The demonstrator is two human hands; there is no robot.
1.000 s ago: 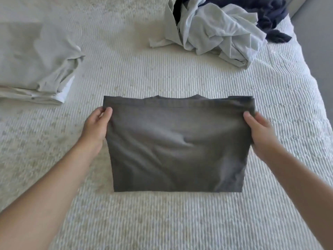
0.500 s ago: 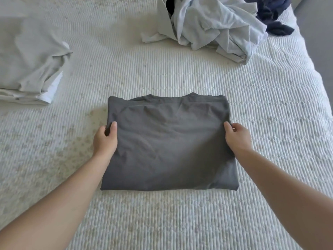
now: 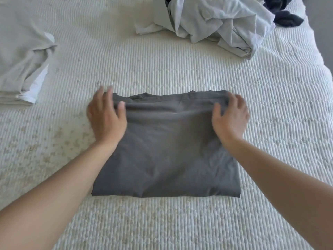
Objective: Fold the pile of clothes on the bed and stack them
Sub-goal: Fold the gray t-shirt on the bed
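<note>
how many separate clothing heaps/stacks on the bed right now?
3. Folded dark grey shirt at centre under both hands; folded light stack at far left; unfolded pile at top right. The number of garments inside the stack and the pile is hidden.

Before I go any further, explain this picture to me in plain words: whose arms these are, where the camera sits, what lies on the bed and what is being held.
There is no machine here. A person is folding laundry with bare hands, and the one picture comes from a wide-angle camera worn on the person's head, looking forward and down.

The surface is a bed with a white ribbed cover. In the middle lies a dark grey shirt, already folded into a rectangle with its collar at the far edge.

The left hand and the right hand lie on the shirt's two far corners. They are blurred; the fingers seem spread, and nothing looks lifted.

At far left sits a stack of folded light clothes. At the far right is the unfolded pile, pale garments with something dark navy behind.
</note>
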